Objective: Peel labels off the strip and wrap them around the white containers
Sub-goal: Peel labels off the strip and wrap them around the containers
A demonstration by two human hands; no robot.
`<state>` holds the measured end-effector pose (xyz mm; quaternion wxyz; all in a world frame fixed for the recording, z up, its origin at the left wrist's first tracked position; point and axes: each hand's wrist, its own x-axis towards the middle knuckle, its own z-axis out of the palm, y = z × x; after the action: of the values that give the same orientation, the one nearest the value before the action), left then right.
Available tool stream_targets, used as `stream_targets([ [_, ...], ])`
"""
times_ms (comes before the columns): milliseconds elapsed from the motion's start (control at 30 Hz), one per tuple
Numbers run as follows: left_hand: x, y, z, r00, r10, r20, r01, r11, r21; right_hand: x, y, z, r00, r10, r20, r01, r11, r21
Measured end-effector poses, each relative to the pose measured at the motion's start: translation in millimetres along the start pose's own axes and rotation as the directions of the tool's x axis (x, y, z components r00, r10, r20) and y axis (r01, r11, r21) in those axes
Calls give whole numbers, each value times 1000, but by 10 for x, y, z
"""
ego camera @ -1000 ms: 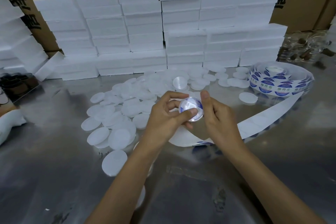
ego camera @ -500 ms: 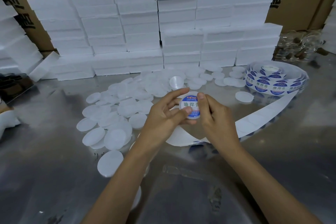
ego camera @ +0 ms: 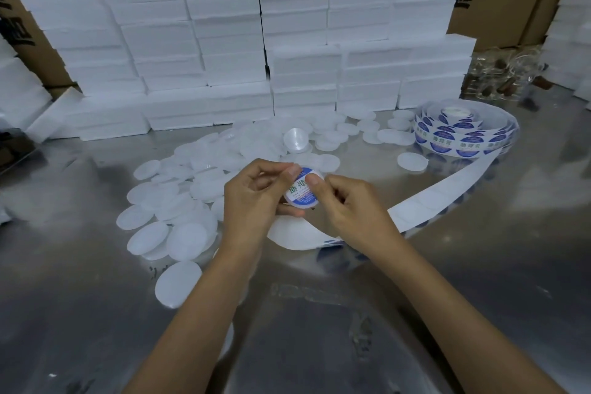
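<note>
Right hand (ego camera: 348, 208) thumb now presses the label (ego camera: 300, 193); left hand (ego camera: 252, 198) grips the container (ego camera: 302, 203).

Two hands, left (ego camera: 256, 198) and right (ego camera: 351, 211); one labelled white container (ego camera: 302, 193) held between them; one coiled label strip (ego camera: 463, 134); loose white round containers (ego camera: 179, 233), several dozen, uncountable; stacked white foam blocks (ego camera: 224, 51), likewise uncountable.

One head-worn wide-angle camera is looking forward and down, close over the worktop (ego camera: 96, 313), facing stacked boxes (ego camera: 224, 41).
</note>
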<state>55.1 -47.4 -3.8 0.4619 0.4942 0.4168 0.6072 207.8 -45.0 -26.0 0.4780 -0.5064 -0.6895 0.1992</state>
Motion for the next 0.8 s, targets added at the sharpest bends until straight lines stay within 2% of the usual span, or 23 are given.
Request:
stream_targets([
  [100, 9, -8, 2, 999, -17, 33, 16, 999, 43, 7, 5, -33, 1000, 27, 0, -27, 999, -25],
  [167, 18, -16, 12, 998, -15, 54, 14, 1000, 14, 56, 48, -106, 988, 99, -115, -99, 995, 12],
  [233, 42, -21, 9, 999, -18, 50, 18, 1000, -10, 134, 132, -236, 927, 273, -257, -235, 957, 168],
  [300, 65, -26, -4, 999, -15, 29, 15, 999, -30, 203, 258, -409, 792, 509, -337, -372, 840, 394],
  [367, 86, -39, -23, 1000, -16, -6, 16, 999, -34, 224, 407, -613, 617, 711, -336, -427, 662, 616],
  [433, 99, -53, -37, 999, -15, -31, 15, 1000, -19, 194, 524, -819, 471, 837, -279, -356, 469, 808],
  [467, 103, -60, -41, 999, -15, -35, 15, 1000, -13, 174, 571, -910, 425, 875, -233, -277, 371, 886],
  [533, 106, -72, -49, 999, -15, -39, 15, 1000, -4, 129, 640, -1066, 398, 904, -157, -102, 213, 972],
  [667, 94, -91, -61, 999, -3, -36, 3, 1000, 2, 64, 744, -1222, 414, 905, -101, 102, 64, 993],
  [733, 98, -105, -62, 999, 0, -38, 0, 1000, 8, 53, 793, -1246, 419, 904, -81, 124, 31, 992],
  [800, 108, -117, -67, 999, 1, -47, 0, 1000, 24, 83, 828, -1239, 393, 912, -116, 63, 99, 993],
])
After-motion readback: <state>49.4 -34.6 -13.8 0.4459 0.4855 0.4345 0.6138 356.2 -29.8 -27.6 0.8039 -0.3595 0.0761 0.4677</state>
